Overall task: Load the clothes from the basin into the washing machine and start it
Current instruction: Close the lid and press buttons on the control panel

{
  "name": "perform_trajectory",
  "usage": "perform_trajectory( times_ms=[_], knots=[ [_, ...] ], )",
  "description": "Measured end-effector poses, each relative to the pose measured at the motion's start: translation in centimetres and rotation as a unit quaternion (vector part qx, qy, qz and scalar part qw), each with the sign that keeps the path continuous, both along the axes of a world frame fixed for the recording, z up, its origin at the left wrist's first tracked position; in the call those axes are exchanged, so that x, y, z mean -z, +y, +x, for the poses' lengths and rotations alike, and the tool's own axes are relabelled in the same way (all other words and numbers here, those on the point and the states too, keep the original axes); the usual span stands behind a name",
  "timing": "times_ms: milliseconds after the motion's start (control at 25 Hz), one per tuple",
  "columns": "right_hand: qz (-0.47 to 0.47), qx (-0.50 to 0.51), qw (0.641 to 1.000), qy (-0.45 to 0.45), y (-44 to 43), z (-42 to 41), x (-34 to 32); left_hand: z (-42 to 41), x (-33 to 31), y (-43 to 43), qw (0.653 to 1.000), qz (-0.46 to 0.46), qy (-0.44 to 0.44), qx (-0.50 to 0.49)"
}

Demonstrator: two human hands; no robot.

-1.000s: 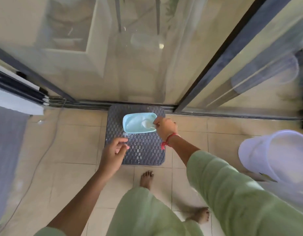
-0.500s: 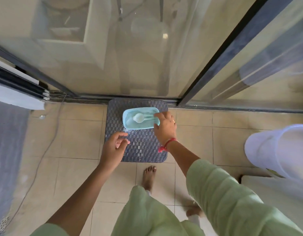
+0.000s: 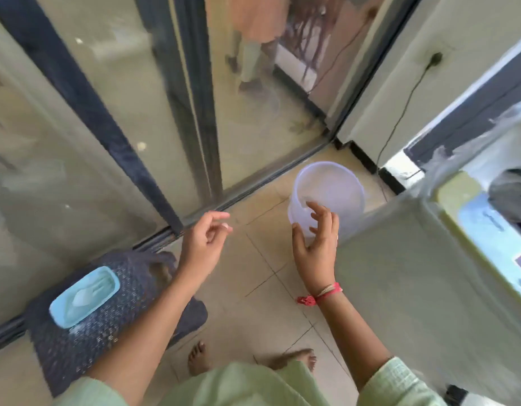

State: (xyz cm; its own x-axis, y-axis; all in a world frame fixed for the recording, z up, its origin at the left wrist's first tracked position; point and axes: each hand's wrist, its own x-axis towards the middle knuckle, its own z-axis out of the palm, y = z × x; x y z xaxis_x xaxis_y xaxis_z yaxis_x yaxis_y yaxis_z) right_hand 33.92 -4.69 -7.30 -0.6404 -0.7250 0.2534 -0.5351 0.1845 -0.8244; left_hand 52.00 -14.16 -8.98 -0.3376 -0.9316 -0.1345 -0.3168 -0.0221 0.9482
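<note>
Washing machine [image 3: 400, 288] stands close at the person's right, pale side panel nearest. A dark grey heap shows at its top edge, too blurred to call laundry. On the near left a blue lidded box [image 3: 85, 297] lies on a dark woven mat [image 3: 130, 312]. Further out, both grips hold nothing: the left hand [image 3: 205, 244] hangs with fingers loosely curled, while the right hand [image 3: 315, 250] has its fingers spread apart, in line with the near rim of the basin [image 3: 338, 186]. Whether it touches the rim I cannot tell. That translucent basin sits on the tiled floor between machine and glass door [image 3: 253, 127], contents unclear. The step looks like taking up the basin, best gripped at opposite rim edges, lifted level and kept clear of the machine's corner.
</note>
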Motion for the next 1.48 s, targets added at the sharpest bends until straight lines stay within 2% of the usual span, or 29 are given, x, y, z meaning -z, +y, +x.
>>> perform_trajectory(
  times_ms=[160,320,480,640,880,1040,1160,1280,1400,1480],
  knots=[
    [-0.070,0.104,0.992,0.018,8.4,-10.2,-4.3,-15.1,-4.4,5.5,0.990,-0.035,0.031,0.131],
    [-0.131,0.222,0.966,0.036,16.4,-19.1,-7.8,-27.3,-7.3,11.2,0.961,-0.076,0.049,0.261],
    [-0.153,0.321,0.932,0.072,22.5,-25.7,-9.4,-35.5,-10.2,14.8,0.932,-0.109,0.061,0.340],
    [-0.171,0.386,0.904,0.071,26.3,-30.0,-10.1,-42.6,-12.5,16.9,0.899,-0.143,0.059,0.409],
    [-0.194,0.423,0.874,0.139,27.1,-37.2,-13.4,-52.0,-16.4,16.5,0.863,-0.207,0.093,0.451],
    [-0.189,0.407,0.858,0.248,26.0,-43.4,-16.6,-58.9,-20.0,15.0,0.837,-0.281,0.132,0.450],
    [-0.191,0.418,0.851,0.255,25.2,-46.8,-18.0,-62.2,-22.5,14.3,0.827,-0.306,0.141,0.451],
    [-0.201,0.438,0.826,0.293,24.4,-49.9,-19.9,-65.5,-24.9,13.4,0.805,-0.359,0.155,0.446],
    [-0.153,0.445,0.809,0.352,23.8,-53.8,-23.2,-69.2,-27.2,12.5,0.794,-0.414,0.155,0.418],
    [-0.061,0.471,0.788,0.391,23.7,-57.1,-25.0,-71.9,-28.4,12.1,0.793,-0.440,0.141,0.398]
  ],
)
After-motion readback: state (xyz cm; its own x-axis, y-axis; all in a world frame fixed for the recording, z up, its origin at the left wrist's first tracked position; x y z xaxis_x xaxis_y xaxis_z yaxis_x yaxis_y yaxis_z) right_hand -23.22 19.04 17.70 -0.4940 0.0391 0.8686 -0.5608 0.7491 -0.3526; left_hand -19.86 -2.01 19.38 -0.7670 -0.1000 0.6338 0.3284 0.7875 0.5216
